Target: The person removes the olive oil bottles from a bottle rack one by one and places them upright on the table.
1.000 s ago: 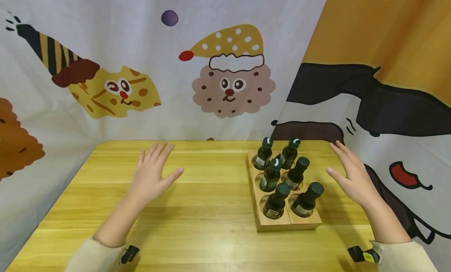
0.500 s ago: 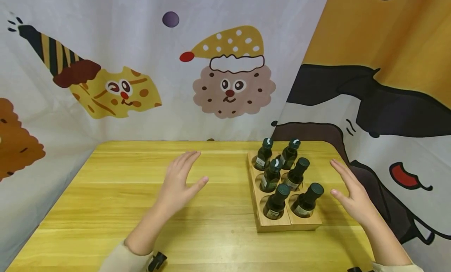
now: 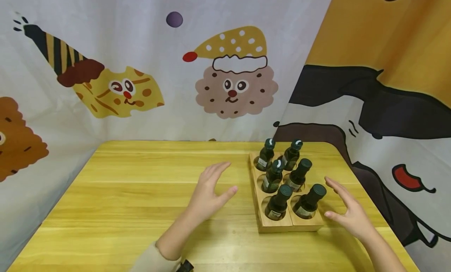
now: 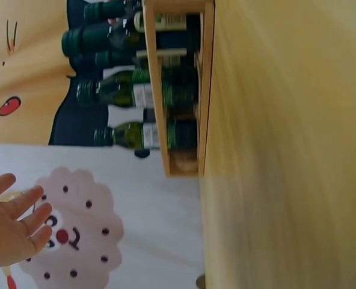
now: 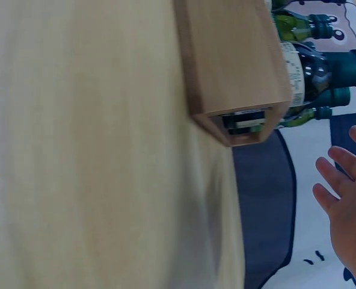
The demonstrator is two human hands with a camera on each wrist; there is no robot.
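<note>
A wooden rack (image 3: 275, 225) on the right half of the table holds several dark green bottles in two columns. Nearest the front are a left bottle (image 3: 277, 204) and a right bottle (image 3: 308, 203), both upright in their round holes. My left hand (image 3: 208, 191) hovers left of the rack, fingers extended and thumb apart, holding nothing. To the right of the rack, close by the front right bottle, my right hand (image 3: 350, 213) is spread with nothing in it. Bottle necks and caps rise above the rack (image 4: 208, 90) in the left wrist view.
The yellow wooden table (image 3: 116, 193) stretches left of the rack and in front of it. Behind it hangs a curtain (image 3: 141, 29) printed with cartoon figures, which also runs down the right side.
My left hand has moved right, toward the rack. My right hand has come lower and slightly closer to the bottles. The rack and bottles have stayed in place.
</note>
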